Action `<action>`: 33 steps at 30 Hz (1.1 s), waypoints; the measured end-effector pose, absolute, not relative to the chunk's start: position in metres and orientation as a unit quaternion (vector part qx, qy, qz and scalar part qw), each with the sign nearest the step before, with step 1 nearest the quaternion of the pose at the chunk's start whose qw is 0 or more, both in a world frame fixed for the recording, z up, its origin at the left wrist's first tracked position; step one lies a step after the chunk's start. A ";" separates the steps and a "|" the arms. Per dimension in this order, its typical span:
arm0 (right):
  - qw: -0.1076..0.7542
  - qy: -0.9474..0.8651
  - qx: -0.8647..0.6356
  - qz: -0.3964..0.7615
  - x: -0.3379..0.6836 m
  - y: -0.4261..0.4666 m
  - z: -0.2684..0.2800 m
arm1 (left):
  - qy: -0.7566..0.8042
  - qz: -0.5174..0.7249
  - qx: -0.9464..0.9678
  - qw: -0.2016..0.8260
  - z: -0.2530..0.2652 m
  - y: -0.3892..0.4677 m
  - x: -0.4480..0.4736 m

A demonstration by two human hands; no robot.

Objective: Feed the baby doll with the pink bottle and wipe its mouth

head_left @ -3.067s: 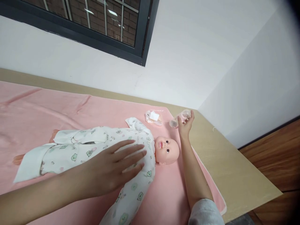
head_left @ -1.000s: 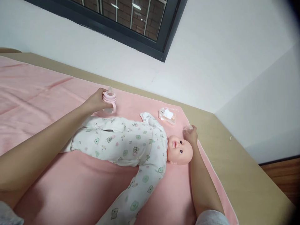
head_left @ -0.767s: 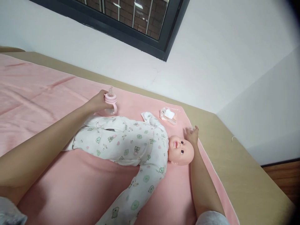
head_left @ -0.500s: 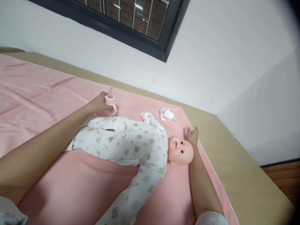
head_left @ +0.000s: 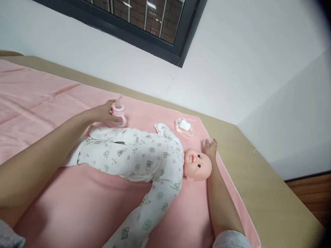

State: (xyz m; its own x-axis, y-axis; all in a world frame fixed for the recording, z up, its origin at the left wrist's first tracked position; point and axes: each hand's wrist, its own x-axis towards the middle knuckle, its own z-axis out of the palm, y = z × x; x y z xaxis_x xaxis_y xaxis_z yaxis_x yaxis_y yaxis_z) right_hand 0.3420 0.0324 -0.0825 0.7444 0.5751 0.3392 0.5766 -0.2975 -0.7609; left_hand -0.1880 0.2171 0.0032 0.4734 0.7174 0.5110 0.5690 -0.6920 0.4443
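Note:
My left hand (head_left: 105, 112) is closed round the left side of a baby bottle (head_left: 119, 111) with a pink collar, a pink handle and a clear teat. The bottle is upright on the pink blanket (head_left: 85, 203), beyond the doll's legs. Beyond the doll's head (head_left: 198, 164), my right hand (head_left: 211, 148) has its fingers curled round a small clear object (head_left: 209, 141), mostly hidden, whose kind I cannot make out. The doll lies on its back in a white patterned sleepsuit (head_left: 139, 151), head to the right, one sleeve stretched towards me.
A clear plastic packet (head_left: 184, 126) with a white label lies between the doll's raised sleeve and my right hand. The blanket covers much of a wooden table (head_left: 261, 182). Behind stand a white wall (head_left: 219, 69) and a dark-framed window (head_left: 178, 51).
The whole view has shifted slightly, so everything sits a little further left. Both hands keep nearly the same places beside the bottle and the doll's head.

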 end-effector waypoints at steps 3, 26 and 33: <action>0.482 -0.358 -0.799 0.000 0.341 0.032 -0.083 | 0.441 0.277 0.840 0.154 0.006 0.232 -0.200; 0.541 -0.434 -0.700 -0.167 0.312 0.036 -0.059 | 0.190 0.115 0.953 0.204 0.098 0.095 0.026; 0.497 -0.559 -0.656 -0.103 0.296 0.045 -0.063 | 0.139 -0.068 0.959 0.235 0.075 0.095 0.108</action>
State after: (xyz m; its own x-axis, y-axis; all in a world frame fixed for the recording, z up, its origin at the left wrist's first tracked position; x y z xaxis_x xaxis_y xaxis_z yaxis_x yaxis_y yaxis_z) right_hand 0.2962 0.0448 -0.0632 0.3533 0.6310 0.6907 0.8358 0.1187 -0.5360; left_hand 0.1084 0.0954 0.0755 0.9520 0.2349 -0.1964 0.2991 -0.8504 0.4328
